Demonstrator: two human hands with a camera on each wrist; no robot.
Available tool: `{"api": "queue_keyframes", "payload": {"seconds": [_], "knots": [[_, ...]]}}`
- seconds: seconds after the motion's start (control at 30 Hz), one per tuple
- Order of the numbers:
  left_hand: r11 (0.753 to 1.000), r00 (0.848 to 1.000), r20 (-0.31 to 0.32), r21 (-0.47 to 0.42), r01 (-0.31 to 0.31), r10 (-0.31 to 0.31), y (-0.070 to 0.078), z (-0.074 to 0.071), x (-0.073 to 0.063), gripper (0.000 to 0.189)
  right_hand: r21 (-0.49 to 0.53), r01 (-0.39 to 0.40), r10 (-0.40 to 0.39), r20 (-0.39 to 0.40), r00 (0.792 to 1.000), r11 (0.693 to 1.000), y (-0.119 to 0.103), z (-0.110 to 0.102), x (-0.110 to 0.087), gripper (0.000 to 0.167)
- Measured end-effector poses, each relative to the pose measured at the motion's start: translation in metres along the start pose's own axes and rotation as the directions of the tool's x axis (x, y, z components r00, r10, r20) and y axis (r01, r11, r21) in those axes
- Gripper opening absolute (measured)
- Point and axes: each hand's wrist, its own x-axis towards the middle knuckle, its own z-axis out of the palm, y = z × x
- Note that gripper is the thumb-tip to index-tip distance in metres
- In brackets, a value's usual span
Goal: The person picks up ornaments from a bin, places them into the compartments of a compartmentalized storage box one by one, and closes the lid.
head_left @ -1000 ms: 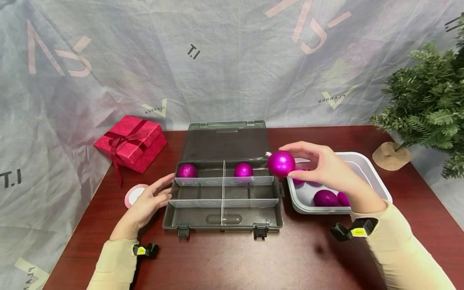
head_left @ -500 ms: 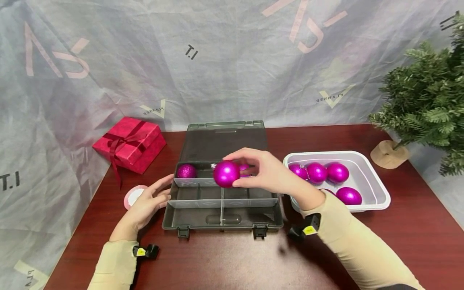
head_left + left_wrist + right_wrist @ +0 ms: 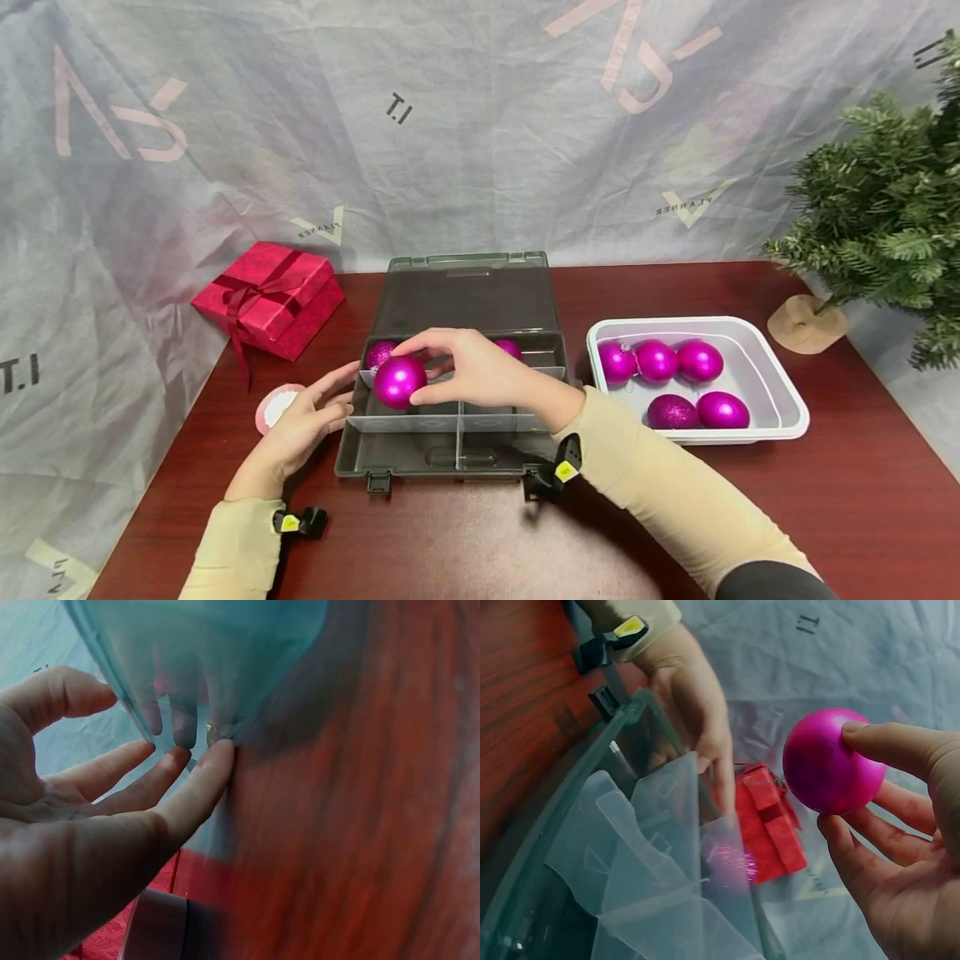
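Observation:
A shiny magenta Christmas ball [image 3: 399, 382] is pinched between the thumb and fingers of my right hand [image 3: 480, 371], held over the left middle compartment of a grey see-through divider box [image 3: 405, 446]. The box's lid [image 3: 465, 296] lies back, opened. In its back row sit a glittery ball [image 3: 380, 353] at left and another magenta ball [image 3: 509, 347] at right, partly hidden by my right hand. My left hand [image 3: 300, 421] rests its fingertips against the box's left wall; in the left wrist view the fingers [image 3: 199, 787] touch the wall and look fairly straight.
A white tub [image 3: 772, 392] with several magenta balls stands to the right. Behind it at the right is a small artificial tree [image 3: 885, 225] on a wooden base [image 3: 806, 323]. A red gift box [image 3: 273, 296] sits back left, and a pink-and-white round item [image 3: 276, 407] lies beside my left hand.
My right hand has carried the magenta ball leftward from beside the tub, across the box, to above its left side. The left hand has stayed at the box's wall.

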Motion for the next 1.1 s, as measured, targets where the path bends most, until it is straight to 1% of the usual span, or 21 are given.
{"api": "queue_keyframes", "payload": {"seconds": [0.2, 0.33, 0.47, 0.63, 0.8, 0.93, 1.1], "knots": [[1.000, 1.000, -0.003, -0.001, -0.004, 0.004, -0.001, 0.000, 0.000, 0.067, -0.055, -0.069, 0.072, 0.052, 0.996, 0.996, 0.012, 0.010, 0.015, 0.048], [1.000, 1.000, 0.002, -0.011, -0.009, 0.009, -0.002, 0.002, 0.001, 0.067, -0.096, -0.108, 0.115, 0.066, 0.991, 0.989, 0.021, 0.012, 0.018, 0.047], [1.000, 1.000, 0.000, -0.019, -0.006, 0.006, -0.001, 0.002, 0.001, 0.067, -0.117, -0.138, 0.147, 0.068, 0.987, 0.983, 0.031, 0.014, 0.020, 0.047], [1.000, 1.000, -0.001, -0.015, 0.001, -0.001, 0.000, 0.001, 0.000, 0.068, -0.142, -0.128, 0.139, 0.069, 0.988, 0.981, 0.040, 0.017, 0.023, 0.048], [1.000, 1.000, 0.002, -0.013, 0.009, -0.009, 0.001, 0.001, 0.000, 0.068, -0.205, -0.117, 0.131, 0.059, 0.990, 0.972, 0.044, 0.022, 0.025, 0.048], [1.000, 1.000, 0.003, -0.015, 0.009, -0.009, 0.000, 0.001, -0.001, 0.068, -0.271, -0.117, 0.137, 0.056, 0.989, 0.955, 0.045, 0.027, 0.028, 0.049], [1.000, 1.000, 0.006, -0.016, 0.006, -0.006, 0.000, 0.001, 0.000, 0.068, -0.362, -0.123, 0.152, 0.053, 0.987, 0.924, 0.044, 0.032, 0.030, 0.051]]}}
